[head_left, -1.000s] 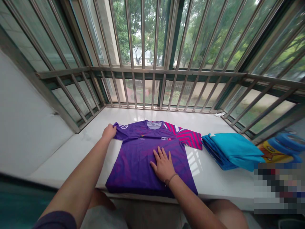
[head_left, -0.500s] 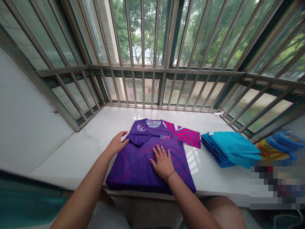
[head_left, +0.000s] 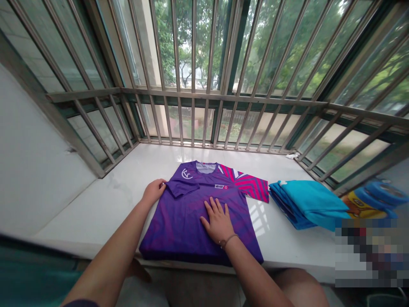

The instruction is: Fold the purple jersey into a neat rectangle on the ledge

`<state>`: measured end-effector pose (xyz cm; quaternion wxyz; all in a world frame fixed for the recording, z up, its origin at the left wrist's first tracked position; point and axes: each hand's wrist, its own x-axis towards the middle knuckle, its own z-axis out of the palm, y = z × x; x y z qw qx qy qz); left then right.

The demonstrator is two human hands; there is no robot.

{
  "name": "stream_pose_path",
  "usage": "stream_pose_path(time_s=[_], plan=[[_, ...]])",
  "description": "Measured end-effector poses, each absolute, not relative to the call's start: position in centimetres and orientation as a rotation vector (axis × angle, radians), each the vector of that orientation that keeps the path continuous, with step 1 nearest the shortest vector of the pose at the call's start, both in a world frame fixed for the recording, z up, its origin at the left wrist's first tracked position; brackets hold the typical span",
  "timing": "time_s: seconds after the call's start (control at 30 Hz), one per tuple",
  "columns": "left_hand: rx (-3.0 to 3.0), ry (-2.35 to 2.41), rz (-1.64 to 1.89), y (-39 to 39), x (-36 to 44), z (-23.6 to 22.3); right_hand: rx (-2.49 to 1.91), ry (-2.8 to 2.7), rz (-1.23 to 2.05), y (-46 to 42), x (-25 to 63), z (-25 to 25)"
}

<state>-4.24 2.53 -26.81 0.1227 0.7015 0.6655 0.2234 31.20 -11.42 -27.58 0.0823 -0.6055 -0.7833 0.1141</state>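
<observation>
A purple short-sleeved sports jersey (head_left: 188, 221) lies front up on the white sill, its lower edge at the sill's front. Its right-hand sleeve has pink stripes and is stretched out; the left-hand purple sleeve is folded inward over the chest. At that folded sleeve's shoulder edge, my left hand (head_left: 154, 190) is closed, thumb and fingers pinching the fabric. My right hand (head_left: 219, 221) rests flat on the middle of the jersey, fingers spread, with a bracelet at the wrist.
To the right sits a folded turquoise cloth (head_left: 315, 200) with darker blue layers beneath. Behind it stands a blue and yellow container (head_left: 370, 198). Metal window bars (head_left: 204, 96) enclose the white sill (head_left: 118, 194). A pixelated patch covers the lower right.
My left hand has drawn back slightly to the left, its fingers going from spread to pinched on the sleeve. The sleeve lies flatter. My right hand stays in place.
</observation>
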Motion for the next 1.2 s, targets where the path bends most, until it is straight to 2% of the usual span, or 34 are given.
stream_pose_path(time_s=[0.27,0.47,0.73,1.2], plan=[[2.081,1.939,0.676,2.6,-4.3,-27.5,-1.777,-2.298,0.35,-10.9,30.7,-25.5],[2.104,1.955,0.677,2.8,-4.2,-27.7,-1.938,-2.029,0.397,-4.5,26.9,-22.1],[2.15,1.922,0.745,2.8,-4.3,-27.8,-1.991,-1.942,0.526,2.0,23.8,-23.1],[2.17,1.8,0.862,2.8,-4.5,-28.3,-1.607,-1.742,0.82,-5.9,26.3,-24.3]])
